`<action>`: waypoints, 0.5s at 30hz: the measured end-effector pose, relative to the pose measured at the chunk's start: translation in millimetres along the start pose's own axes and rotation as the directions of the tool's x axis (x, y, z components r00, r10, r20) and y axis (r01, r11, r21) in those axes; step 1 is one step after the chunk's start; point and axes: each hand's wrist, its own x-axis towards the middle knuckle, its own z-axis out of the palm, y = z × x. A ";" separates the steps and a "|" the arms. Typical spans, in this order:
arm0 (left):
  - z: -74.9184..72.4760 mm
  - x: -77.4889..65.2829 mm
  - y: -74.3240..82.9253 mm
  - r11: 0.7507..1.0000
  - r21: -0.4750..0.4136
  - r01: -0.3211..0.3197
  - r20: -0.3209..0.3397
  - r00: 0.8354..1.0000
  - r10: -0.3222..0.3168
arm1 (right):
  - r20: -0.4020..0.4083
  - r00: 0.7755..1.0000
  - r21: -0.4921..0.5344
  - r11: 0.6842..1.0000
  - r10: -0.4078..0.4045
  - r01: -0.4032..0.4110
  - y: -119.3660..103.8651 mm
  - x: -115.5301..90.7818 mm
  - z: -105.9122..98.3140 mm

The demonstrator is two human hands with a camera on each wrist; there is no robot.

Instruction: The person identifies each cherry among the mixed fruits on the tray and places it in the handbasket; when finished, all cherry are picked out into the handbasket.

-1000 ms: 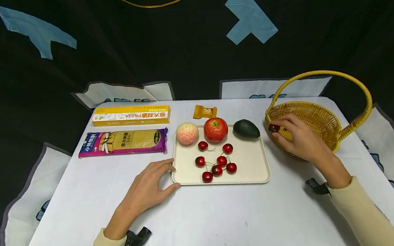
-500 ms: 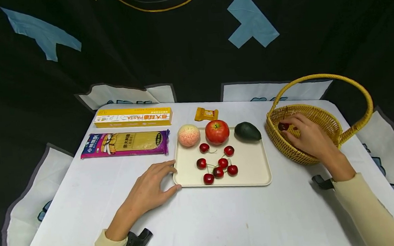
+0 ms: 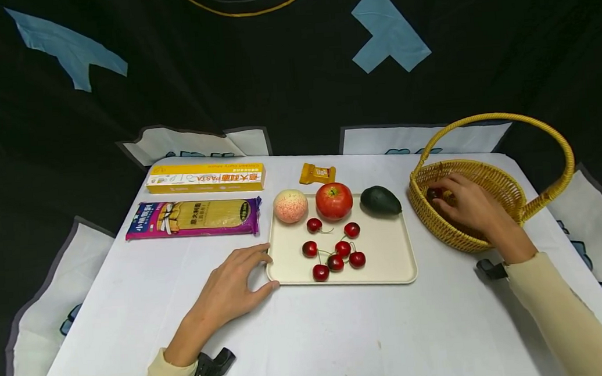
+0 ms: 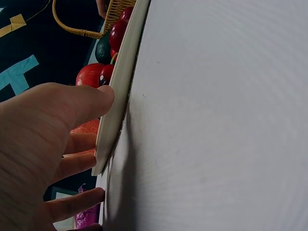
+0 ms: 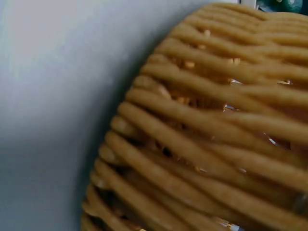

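Note:
My right hand (image 3: 470,205) reaches down into the yellow wicker basket (image 3: 440,233) and pinches a dark red cherry (image 3: 434,193) between thumb and fingertips. Only the basket's woven side fills the right wrist view, where the hand does not show. At the corner of the cream tray (image 3: 390,257) rests my left hand (image 3: 229,289), its thumb (image 4: 103,98) on the rim and its extended fingers at the left side. Several cherries (image 3: 342,249) with stems lie on the tray, in front of a speckled peach-like fruit (image 3: 290,206), a red apple (image 3: 334,201) and an avocado (image 3: 380,201).
Left of the tray lie a yellow pasta box (image 3: 206,178) and a purple pack of noodles (image 3: 193,219). A small orange wrapped snack (image 3: 317,173) sits behind the apple. The basket's tall handle (image 3: 490,117) arches over its opening. Everything stands on a white-covered table (image 3: 343,336).
My right hand has carried the cherry over the basket's near-left rim and lowered it inside. The left hand has stayed at the tray corner. The head view has shifted slightly.

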 end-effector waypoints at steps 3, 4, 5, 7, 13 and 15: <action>-0.1 0.1 0.6 1.000 -0.001 0.005 0.006 1.000 -0.005 | 0.031 1.000 0.018 1.000 0.004 -0.004 2.5 3.9 1.3; -0.2 0.2 0.8 1.000 -0.002 0.006 0.007 1.000 -0.006 | 0.041 0.999 0.020 1.000 0.004 -0.005 3.0 4.7 1.4; -0.1 0.2 1.0 1.000 -0.003 0.007 0.009 1.000 -0.007 | 0.049 0.999 0.025 1.000 0.002 -0.004 3.5 5.7 1.7; -0.4 0.3 1.2 1.000 -0.005 0.011 0.010 1.000 -0.011 | 0.062 0.998 0.031 1.000 0.000 -0.002 4.2 7.7 1.8; -0.4 0.0 1.4 1.000 -0.008 0.012 0.011 1.000 -0.012 | 0.086 0.996 0.046 0.999 -0.008 0.004 8.3 12.5 3.5; -0.2 0.1 1.5 1.000 -0.009 0.012 0.012 1.000 -0.012 | 0.091 0.996 0.054 0.999 -0.002 -0.003 10.3 13.8 4.1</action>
